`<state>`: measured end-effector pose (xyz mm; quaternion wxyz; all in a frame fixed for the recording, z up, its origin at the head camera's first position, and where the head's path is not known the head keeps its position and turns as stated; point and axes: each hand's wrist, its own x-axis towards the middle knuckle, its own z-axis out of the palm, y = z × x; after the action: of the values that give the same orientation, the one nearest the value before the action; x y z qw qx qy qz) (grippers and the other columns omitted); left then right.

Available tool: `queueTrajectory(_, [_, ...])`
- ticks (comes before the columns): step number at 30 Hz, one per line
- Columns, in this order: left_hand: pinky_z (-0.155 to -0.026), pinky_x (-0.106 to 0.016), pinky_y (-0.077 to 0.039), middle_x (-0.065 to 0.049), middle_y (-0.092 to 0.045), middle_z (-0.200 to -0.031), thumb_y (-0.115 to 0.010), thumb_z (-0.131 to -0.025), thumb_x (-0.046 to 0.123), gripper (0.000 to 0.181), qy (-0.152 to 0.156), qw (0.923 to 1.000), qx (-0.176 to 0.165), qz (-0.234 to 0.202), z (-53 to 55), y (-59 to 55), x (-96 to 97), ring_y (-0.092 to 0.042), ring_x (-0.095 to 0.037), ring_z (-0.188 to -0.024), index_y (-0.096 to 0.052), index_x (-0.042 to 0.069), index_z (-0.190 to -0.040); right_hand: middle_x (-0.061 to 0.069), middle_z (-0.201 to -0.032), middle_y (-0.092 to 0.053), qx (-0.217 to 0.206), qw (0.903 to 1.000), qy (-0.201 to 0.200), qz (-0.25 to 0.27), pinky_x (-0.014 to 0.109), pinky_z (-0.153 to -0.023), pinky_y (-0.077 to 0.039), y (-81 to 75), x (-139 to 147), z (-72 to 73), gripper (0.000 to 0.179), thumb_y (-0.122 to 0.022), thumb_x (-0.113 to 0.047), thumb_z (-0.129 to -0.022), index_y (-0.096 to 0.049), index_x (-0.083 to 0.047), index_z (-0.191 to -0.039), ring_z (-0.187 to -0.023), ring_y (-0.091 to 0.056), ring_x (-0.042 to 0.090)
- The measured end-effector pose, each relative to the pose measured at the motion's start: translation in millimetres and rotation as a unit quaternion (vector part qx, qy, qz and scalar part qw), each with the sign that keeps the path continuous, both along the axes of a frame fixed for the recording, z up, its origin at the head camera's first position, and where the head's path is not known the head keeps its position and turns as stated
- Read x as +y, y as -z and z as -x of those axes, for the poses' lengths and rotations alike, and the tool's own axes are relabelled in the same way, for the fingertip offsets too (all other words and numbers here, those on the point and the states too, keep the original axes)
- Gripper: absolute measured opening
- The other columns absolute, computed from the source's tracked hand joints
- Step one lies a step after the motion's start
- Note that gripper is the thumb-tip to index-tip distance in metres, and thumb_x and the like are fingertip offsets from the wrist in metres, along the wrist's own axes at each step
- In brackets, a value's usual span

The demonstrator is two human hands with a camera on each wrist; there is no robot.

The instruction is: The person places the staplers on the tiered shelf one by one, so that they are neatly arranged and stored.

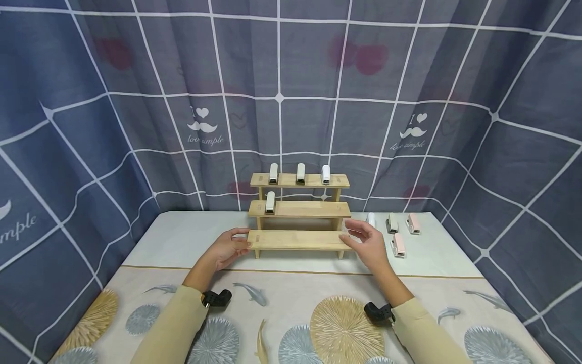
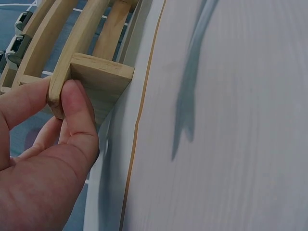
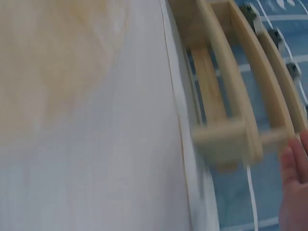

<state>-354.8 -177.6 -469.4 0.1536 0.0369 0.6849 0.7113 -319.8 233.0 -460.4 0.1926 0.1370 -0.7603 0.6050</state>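
A three-tier wooden stand [image 1: 297,239] stands at the back of the table. Three small staplers [image 1: 300,173] sit on its top tier and one white stapler [image 1: 270,202] on the middle tier's left end. My left hand [image 1: 237,243] pinches the left end of the bottom shelf; in the left wrist view the thumb [image 2: 77,115] presses on the shelf's edge [image 2: 103,79]. My right hand [image 1: 359,240] is at the stand's right end with relaxed fingers. In the blurred right wrist view its fingertips [image 3: 296,178] lie just beside the shelf end [image 3: 226,139], with no grip showing.
Several loose staplers lie on the table to the right of the stand: a white one [image 1: 371,220], a grey one [image 1: 392,223] and two pink ones [image 1: 413,223] [image 1: 398,244]. A blue checked curtain [image 1: 136,101] closes in the back and sides. The patterned tablecloth [image 1: 291,323] covers the near half.
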Motion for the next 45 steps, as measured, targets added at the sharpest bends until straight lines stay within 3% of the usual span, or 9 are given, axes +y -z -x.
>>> queueTrajectory(12, [-0.078, -0.022, -0.058, -0.004, -0.065, -0.100, -0.060, -0.096, -0.008, 0.062, 0.000, 1.0000, 0.001, 0.000, -2.2, -1.3, -0.1, -0.066, -0.010, -0.085, -0.032, -0.009, -0.152, 0.029, -0.127, -0.065, 0.018, 0.9971, 0.047, -0.057, 0.017, -0.101, -0.052, 1.8, 74, -11.2, 0.043, -0.082, -0.004, -0.085, -0.067, 0.008, -0.123, -0.112, -0.064, 0.000])
queueTrajectory(18, [-0.079, -0.023, -0.058, -0.005, -0.065, -0.101, -0.059, -0.096, -0.008, 0.062, -0.003, 1.0000, 0.001, 0.002, -3.0, -2.5, -0.1, -0.066, -0.010, -0.085, -0.033, -0.009, -0.152, 0.024, -0.135, -0.063, -0.027, 0.9897, 0.048, -0.132, 0.013, -0.102, -0.049, 2.3, 105, -5.9, 0.045, -0.084, -0.016, -0.086, -0.068, 0.002, -0.124, -0.117, -0.053, -0.015])
queueTrajectory(20, [-0.079, -0.022, -0.058, -0.005, -0.065, -0.101, -0.060, -0.096, -0.008, 0.062, -0.004, 1.0000, 0.000, 0.004, -3.1, -2.9, 0.1, -0.066, -0.010, -0.086, -0.033, -0.009, -0.152, 0.021, -0.139, -0.062, -0.043, 0.9840, 0.048, -0.166, 0.018, -0.105, -0.050, 0.6, 114, -4.8, 0.046, -0.084, -0.020, -0.086, -0.069, -0.002, -0.126, -0.120, -0.051, -0.014])
queueTrajectory(26, [-0.079, -0.023, -0.058, -0.005, -0.064, -0.100, -0.059, -0.096, -0.009, 0.062, -0.004, 1.0000, -0.001, 0.001, -3.0, -2.9, 0.6, -0.065, -0.010, -0.085, -0.033, -0.009, -0.152, 0.019, -0.141, -0.061, -0.056, 0.9736, 0.046, -0.216, 0.048, -0.113, -0.045, -0.7, 130, -2.3, 0.052, -0.083, -0.020, -0.087, -0.065, 0.000, -0.131, -0.129, -0.054, 0.008])
queueTrajectory(32, [-0.078, -0.022, -0.058, -0.005, -0.064, -0.099, -0.058, -0.096, -0.010, 0.060, -0.006, 1.0000, -0.001, -0.002, -2.7, -4.4, 1.9, -0.065, -0.010, -0.084, -0.034, -0.009, -0.151, 0.024, -0.142, -0.057, -0.054, 0.9702, 0.049, -0.231, 0.046, -0.111, -0.044, 1.7, 142, 1.6, 0.053, -0.082, -0.021, -0.089, -0.063, 0.003, -0.132, -0.122, -0.050, -0.010])
queueTrajectory(34, [-0.078, -0.023, -0.058, -0.005, -0.063, -0.100, -0.058, -0.096, -0.010, 0.060, -0.007, 1.0000, -0.002, -0.002, -2.4, -4.9, 2.0, -0.065, -0.011, -0.084, -0.034, -0.009, -0.151, 0.025, -0.143, -0.056, -0.066, 0.9690, 0.048, -0.233, 0.047, -0.112, -0.044, 3.1, 145, 3.5, 0.055, -0.082, -0.021, -0.089, -0.062, 0.004, -0.134, -0.126, -0.053, -0.002])
queueTrajectory(39, [-0.078, -0.023, -0.058, -0.007, -0.064, -0.102, -0.059, -0.096, -0.009, 0.061, -0.005, 1.0000, -0.005, -0.001, -1.5, -4.8, 1.9, -0.066, -0.011, -0.085, -0.034, -0.009, -0.151, 0.029, -0.148, -0.050, -0.117, 0.9650, 0.031, -0.233, 0.050, -0.108, -0.047, 4.0, 150, 7.1, 0.066, -0.084, -0.021, -0.086, -0.055, 0.005, -0.141, -0.134, -0.054, 0.044])
queueTrajectory(42, [-0.078, -0.024, -0.058, -0.008, -0.064, -0.102, -0.060, -0.096, -0.009, 0.061, -0.006, 1.0000, -0.007, 0.000, -1.6, -4.1, 1.7, -0.066, -0.012, -0.086, -0.035, -0.009, -0.151, 0.032, -0.149, -0.047, -0.137, 0.9625, 0.012, -0.234, 0.051, -0.103, -0.051, 5.0, 153, 9.7, 0.073, -0.085, -0.018, -0.085, -0.051, 0.006, -0.144, -0.132, -0.052, 0.053])
queueTrajectory(45, [-0.078, -0.024, -0.058, -0.008, -0.064, -0.103, -0.060, -0.096, -0.009, 0.061, -0.005, 1.0000, -0.008, 0.002, -2.5, -4.1, 1.1, -0.066, -0.012, -0.086, -0.034, -0.009, -0.151, 0.032, -0.149, -0.047, -0.145, 0.9599, -0.001, -0.240, 0.053, -0.104, -0.051, 7.8, 156, 12.8, 0.077, -0.086, -0.017, -0.083, -0.048, 0.007, -0.145, -0.133, -0.051, 0.053])
